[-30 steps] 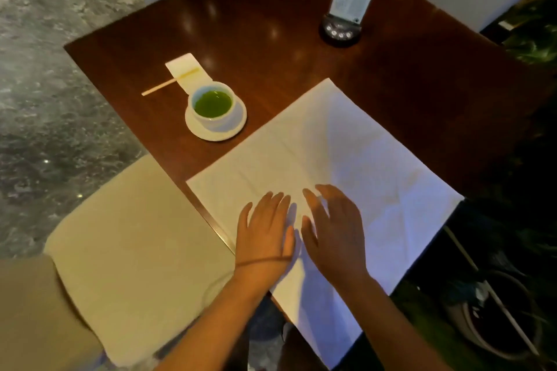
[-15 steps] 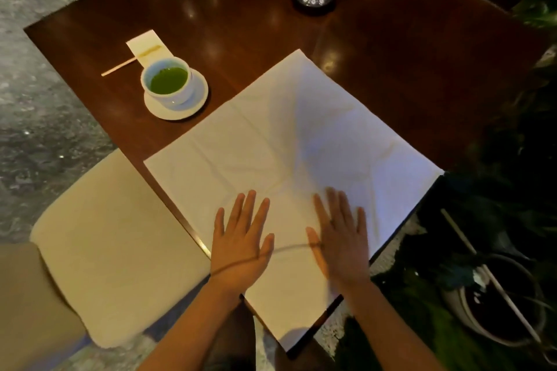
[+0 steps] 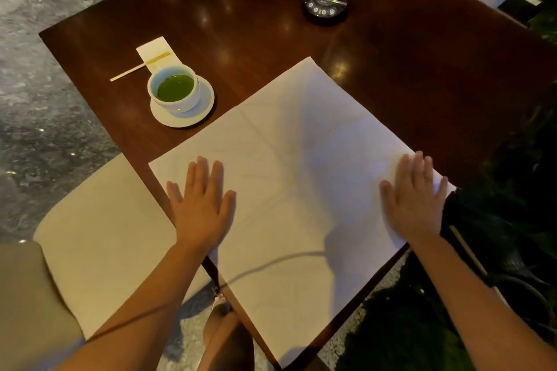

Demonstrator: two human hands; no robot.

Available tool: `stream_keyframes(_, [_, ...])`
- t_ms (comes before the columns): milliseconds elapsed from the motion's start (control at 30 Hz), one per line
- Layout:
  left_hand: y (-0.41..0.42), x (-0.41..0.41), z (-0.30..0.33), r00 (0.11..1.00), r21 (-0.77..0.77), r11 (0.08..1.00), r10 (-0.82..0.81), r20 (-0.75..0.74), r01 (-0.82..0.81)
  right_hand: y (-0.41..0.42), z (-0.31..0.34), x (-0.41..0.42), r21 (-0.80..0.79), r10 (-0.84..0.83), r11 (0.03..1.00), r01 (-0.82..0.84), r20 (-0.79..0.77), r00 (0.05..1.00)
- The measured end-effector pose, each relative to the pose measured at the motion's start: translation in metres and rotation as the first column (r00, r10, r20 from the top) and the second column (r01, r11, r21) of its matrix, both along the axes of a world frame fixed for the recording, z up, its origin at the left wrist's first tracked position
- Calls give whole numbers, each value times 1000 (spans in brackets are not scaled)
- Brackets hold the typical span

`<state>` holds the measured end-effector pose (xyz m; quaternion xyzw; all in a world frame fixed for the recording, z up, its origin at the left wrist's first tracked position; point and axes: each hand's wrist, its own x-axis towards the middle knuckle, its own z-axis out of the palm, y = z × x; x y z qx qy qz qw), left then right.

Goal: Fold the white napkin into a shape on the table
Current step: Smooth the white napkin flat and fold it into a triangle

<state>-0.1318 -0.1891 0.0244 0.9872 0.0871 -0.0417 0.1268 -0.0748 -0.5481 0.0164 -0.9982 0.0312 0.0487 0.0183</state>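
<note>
White napkin (image 3: pixel 301 178) lies unfolded on the tabletop (image 3: pixel 271 39) — left hand (image 3: pixel 202 205) and right hand (image 3: pixel 414 202) press flat, fingers straight. Smoothing step; folding not begun — next requires lifting a corner.

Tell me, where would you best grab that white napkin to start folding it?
Probably the near corner of the white napkin: it juts past the table edge, so fingers can pinch it from below. Elsewhere it lies flat under the left hand and right hand.
</note>
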Motion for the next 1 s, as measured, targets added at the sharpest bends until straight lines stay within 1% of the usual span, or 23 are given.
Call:
stream_keyframes(67, [-21, 14, -1, 998, 0, 998, -56, 20, 56, 41, 1, 4, 16, 159, 987, -160, 74, 985])
stream_keyframes(133, [-35, 27, -8, 994, 16, 994, -105, 8, 105, 89, 1, 10, 33, 382, 921, -389, 126, 915])
stream_keyframes(167, [-38, 31, -12, 994, 36, 993, -109, -12, 109, 110, -1, 15, 36, 473, 876, -481, 132, 871])
stream_keyframes(233, [-40, 35, -19, 995, 71, 993, -90, -44, 93, 142, -5, 29, 35, 570, 817, -576, 99, 815])
stream_keyframes(300, [-39, 35, -21, 996, 75, 993, -83, -42, 86, 158, -12, 44, 37, 601, 797, -603, 48, 798])
stream_keyframes(367, [-39, 35, -20, 996, 78, 994, -78, -46, 82, 162, -21, 60, 37, 634, 772, -635, 35, 773])
stream_keyframes(467, [-39, 36, -20, 996, 81, 994, -73, -58, 78, 158, -25, 93, 47, 679, 729, -683, 84, 730])
stream_keyframes(533, [-39, 36, -21, 995, 75, 994, -81, -57, 85, 154, -24, 121, 57, 684, 720, -691, 111, 721])
stream_keyframes(767, [-38, 38, -21, 992, 112, 989, -80, -102, 91, 151, -14, 208, 42, 611, 789, -613, 56, 790])
stream_keyframes(1000, [-38, 38, -21, 991, 90, 992, -73, -111, 83, 147, -12, 239, 39, 546, 835, -548, 58, 836])
